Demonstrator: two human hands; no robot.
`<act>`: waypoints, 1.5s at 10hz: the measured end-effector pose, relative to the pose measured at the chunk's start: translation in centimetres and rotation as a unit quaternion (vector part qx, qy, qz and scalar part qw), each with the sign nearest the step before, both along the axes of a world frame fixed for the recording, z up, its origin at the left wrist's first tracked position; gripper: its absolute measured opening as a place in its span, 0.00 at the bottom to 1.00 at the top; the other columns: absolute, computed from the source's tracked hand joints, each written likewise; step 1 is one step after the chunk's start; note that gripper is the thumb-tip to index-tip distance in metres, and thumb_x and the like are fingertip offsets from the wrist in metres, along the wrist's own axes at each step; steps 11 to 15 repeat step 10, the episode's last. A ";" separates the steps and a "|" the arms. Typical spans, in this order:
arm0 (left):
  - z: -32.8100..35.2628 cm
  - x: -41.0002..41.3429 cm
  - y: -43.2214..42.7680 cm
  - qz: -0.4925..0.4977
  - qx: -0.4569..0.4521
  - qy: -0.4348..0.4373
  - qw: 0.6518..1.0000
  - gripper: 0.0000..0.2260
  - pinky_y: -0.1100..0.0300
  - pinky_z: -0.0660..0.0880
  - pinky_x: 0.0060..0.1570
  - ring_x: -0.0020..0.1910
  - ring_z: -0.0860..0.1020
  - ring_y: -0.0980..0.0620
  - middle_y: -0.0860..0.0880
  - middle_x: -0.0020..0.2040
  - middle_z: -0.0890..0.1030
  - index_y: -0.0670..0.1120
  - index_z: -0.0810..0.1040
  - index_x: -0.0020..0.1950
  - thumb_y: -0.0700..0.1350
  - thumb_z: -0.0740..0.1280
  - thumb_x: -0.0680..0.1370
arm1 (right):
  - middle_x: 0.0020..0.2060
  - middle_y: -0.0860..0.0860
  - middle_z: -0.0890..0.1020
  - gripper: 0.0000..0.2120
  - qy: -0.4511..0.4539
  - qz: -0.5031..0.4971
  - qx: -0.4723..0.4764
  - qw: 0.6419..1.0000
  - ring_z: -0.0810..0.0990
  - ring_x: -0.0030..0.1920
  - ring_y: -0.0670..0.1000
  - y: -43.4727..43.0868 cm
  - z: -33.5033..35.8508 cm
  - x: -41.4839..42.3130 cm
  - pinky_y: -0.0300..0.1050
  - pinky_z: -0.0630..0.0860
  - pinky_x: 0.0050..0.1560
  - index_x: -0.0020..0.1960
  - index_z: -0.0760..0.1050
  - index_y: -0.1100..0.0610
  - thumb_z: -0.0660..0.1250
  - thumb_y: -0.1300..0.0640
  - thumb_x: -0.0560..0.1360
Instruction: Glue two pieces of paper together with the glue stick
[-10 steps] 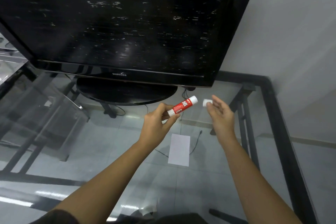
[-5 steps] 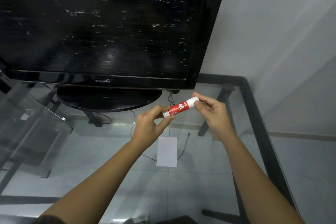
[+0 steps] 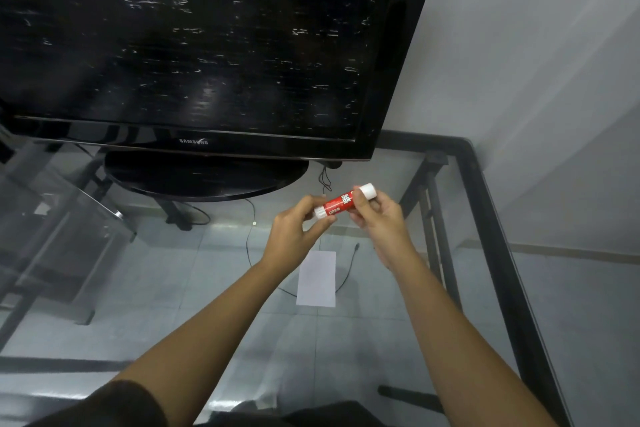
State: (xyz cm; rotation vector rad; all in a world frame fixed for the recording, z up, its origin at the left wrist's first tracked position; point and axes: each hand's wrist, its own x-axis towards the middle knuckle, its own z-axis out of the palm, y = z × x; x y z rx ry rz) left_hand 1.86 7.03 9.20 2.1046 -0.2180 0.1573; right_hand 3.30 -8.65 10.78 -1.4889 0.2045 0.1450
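A red-and-white glue stick [image 3: 341, 203] is held in the air above the glass table, tilted with its white cap end up and to the right. My left hand [image 3: 294, 236] pinches its lower white end. My right hand [image 3: 379, 218] grips the upper part just below the cap, which sits on the stick. Below the hands a small white rectangle of paper [image 3: 317, 278] lies flat on the glass. I see only this one sheet; whether a second lies under it I cannot tell.
A large black television [image 3: 207, 45] on an oval stand [image 3: 204, 177] fills the back of the glass table [image 3: 415, 184]. The table's black frame [image 3: 491, 236] runs along the right side by the grey wall. Thin cables [image 3: 249, 239] trail beside the paper.
One second ago my right hand held the white cap apart from the stick. It brought the cap onto the stick's end, and both hands now hold the capped stick.
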 end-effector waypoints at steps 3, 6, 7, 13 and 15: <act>-9.8 -1.3 3.6 0.032 0.275 0.139 0.951 0.23 0.51 0.50 0.73 0.76 0.48 0.47 0.44 0.77 0.51 0.44 0.50 0.75 0.50 0.48 0.82 | 0.44 0.49 0.80 0.12 -0.033 -0.032 -0.278 0.959 0.77 0.46 0.48 -2.8 -6.3 0.3 0.29 0.68 0.42 0.54 0.77 0.58 0.70 0.57 0.72; -13.2 -2.3 4.8 0.008 0.388 0.195 0.901 0.26 0.50 0.44 0.73 0.75 0.40 0.46 0.44 0.77 0.43 0.42 0.41 0.75 0.53 0.43 0.81 | 0.46 0.46 0.78 0.13 -0.032 -0.004 -0.314 0.949 0.77 0.48 0.48 -3.2 -9.2 -0.7 0.25 0.68 0.43 0.55 0.77 0.57 0.71 0.56 0.72; -13.2 -2.3 4.9 0.009 0.397 0.192 0.897 0.26 0.49 0.43 0.73 0.75 0.39 0.47 0.44 0.77 0.43 0.42 0.41 0.74 0.53 0.43 0.81 | 0.51 0.49 0.79 0.17 -0.018 0.004 -0.318 0.948 0.78 0.54 0.52 -3.3 -9.6 -0.8 0.33 0.72 0.50 0.59 0.74 0.57 0.71 0.56 0.71; -7.6 2.1 4.5 0.007 0.333 0.126 0.934 0.25 0.49 0.48 0.73 0.76 0.45 0.46 0.43 0.77 0.49 0.41 0.47 0.75 0.50 0.48 0.81 | 0.70 0.54 0.68 0.27 -0.053 0.004 -0.351 0.935 0.66 0.69 0.54 -3.4 -4.5 0.6 0.47 0.62 0.66 0.71 0.63 0.55 0.62 0.45 0.75; -7.6 2.1 4.5 0.007 0.333 0.126 0.934 0.25 0.49 0.48 0.73 0.76 0.45 0.46 0.43 0.77 0.49 0.41 0.47 0.75 0.50 0.48 0.81 | 0.70 0.54 0.68 0.27 -0.053 0.004 -0.351 0.935 0.66 0.69 0.54 -3.4 -4.5 0.6 0.47 0.62 0.66 0.71 0.63 0.55 0.62 0.45 0.75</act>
